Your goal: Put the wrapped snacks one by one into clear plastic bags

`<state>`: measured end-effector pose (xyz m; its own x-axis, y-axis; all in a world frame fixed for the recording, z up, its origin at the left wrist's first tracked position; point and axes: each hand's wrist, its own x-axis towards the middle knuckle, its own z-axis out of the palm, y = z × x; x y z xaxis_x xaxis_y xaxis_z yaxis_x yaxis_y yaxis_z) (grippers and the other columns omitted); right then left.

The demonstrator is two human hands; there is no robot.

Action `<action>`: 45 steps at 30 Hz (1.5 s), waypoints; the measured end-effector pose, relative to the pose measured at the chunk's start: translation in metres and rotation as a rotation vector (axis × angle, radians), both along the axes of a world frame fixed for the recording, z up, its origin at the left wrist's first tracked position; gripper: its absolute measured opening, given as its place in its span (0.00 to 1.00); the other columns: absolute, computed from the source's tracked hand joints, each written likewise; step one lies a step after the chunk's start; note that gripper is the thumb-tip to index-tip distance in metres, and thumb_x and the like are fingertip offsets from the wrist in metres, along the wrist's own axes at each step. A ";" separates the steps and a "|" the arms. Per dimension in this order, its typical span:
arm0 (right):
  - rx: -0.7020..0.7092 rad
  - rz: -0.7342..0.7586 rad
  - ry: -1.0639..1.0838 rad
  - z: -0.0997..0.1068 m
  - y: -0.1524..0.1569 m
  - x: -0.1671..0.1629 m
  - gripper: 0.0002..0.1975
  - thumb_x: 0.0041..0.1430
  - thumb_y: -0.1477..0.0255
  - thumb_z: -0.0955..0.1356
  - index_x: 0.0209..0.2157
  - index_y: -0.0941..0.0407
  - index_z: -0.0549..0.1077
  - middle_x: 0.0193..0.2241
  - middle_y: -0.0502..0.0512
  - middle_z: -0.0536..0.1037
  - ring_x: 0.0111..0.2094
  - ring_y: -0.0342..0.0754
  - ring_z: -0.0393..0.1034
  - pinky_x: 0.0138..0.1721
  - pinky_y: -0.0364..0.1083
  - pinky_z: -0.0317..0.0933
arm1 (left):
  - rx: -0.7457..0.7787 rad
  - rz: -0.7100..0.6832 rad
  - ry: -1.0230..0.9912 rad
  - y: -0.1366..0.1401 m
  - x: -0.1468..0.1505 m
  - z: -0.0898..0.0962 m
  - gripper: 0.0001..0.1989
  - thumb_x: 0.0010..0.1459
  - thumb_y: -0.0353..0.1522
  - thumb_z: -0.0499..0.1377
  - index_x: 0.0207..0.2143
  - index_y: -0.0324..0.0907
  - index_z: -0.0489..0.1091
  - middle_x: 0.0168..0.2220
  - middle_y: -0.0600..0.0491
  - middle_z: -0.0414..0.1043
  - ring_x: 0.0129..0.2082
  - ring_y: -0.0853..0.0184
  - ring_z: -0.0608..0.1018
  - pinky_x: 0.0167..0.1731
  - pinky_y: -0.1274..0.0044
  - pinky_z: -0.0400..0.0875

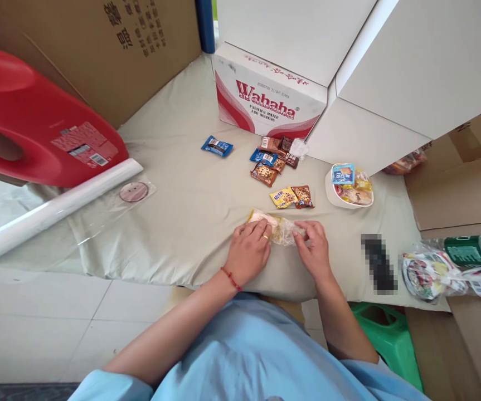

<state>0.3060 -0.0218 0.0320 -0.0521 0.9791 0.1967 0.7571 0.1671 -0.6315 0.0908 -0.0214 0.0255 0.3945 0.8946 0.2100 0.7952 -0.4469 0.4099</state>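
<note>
My left hand (249,249) and my right hand (314,248) both grip a clear plastic bag (280,228) holding snack packets, resting on a beige cloth (181,223). Just beyond it lie a yellow snack packet (282,197) and a brown cookie packet (302,196). Farther back sits a cluster of several small snack packets (274,159), and a lone blue packet (217,146) lies to the left. A white bowl (331,192) with more packets in it stands to the right.
A Wahaha cardboard box (265,97) and white boxes (390,72) stand at the back. A red jug (35,122), a roll of clear film (52,211) and a round lid (134,191) lie left. A green bottle (470,250), wrapped packages (428,275) and a green stool (386,334) are right.
</note>
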 end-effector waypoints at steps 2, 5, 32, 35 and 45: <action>0.045 -0.153 -0.111 -0.011 0.002 0.005 0.20 0.65 0.58 0.70 0.53 0.55 0.76 0.52 0.68 0.73 0.56 0.64 0.67 0.59 0.65 0.65 | 0.048 -0.009 0.043 -0.005 0.002 -0.007 0.23 0.69 0.29 0.52 0.64 0.42 0.68 0.66 0.42 0.70 0.64 0.53 0.71 0.59 0.60 0.64; -0.011 -0.098 -0.088 -0.016 0.004 0.005 0.13 0.64 0.59 0.70 0.43 0.54 0.77 0.53 0.67 0.73 0.57 0.63 0.67 0.59 0.65 0.65 | 0.097 -0.005 0.074 -0.010 0.004 -0.016 0.25 0.69 0.28 0.51 0.66 0.42 0.67 0.67 0.41 0.68 0.65 0.55 0.71 0.60 0.61 0.62; 0.050 0.164 -0.314 -0.013 0.025 -0.102 0.12 0.69 0.75 0.65 0.51 0.54 0.75 0.48 0.62 0.75 0.48 0.56 0.68 0.49 0.53 0.68 | 0.294 0.105 -0.029 -0.026 -0.107 -0.035 0.08 0.64 0.25 0.59 0.45 0.39 0.70 0.49 0.39 0.77 0.55 0.47 0.79 0.54 0.54 0.75; 0.149 0.107 -0.082 -0.003 0.028 -0.083 0.13 0.70 0.76 0.61 0.49 0.54 0.75 0.47 0.61 0.77 0.49 0.53 0.70 0.51 0.51 0.68 | 0.310 0.118 -0.005 -0.026 -0.102 -0.034 0.08 0.64 0.25 0.59 0.45 0.39 0.70 0.49 0.39 0.77 0.54 0.48 0.80 0.53 0.56 0.76; 0.283 -0.607 1.029 0.036 0.086 0.126 0.17 0.52 0.68 0.78 0.34 0.54 0.67 0.30 0.45 0.74 0.27 0.38 0.66 0.30 0.39 0.64 | 0.326 0.112 0.004 -0.025 -0.103 -0.035 0.07 0.63 0.25 0.59 0.45 0.39 0.70 0.47 0.39 0.78 0.52 0.47 0.81 0.52 0.56 0.76</action>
<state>0.4325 0.0637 0.0683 0.7022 0.7067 0.0864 -0.0698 0.1890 -0.9795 -0.0118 -0.0462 -0.0100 0.2992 0.8184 0.4906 0.8480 -0.4638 0.2565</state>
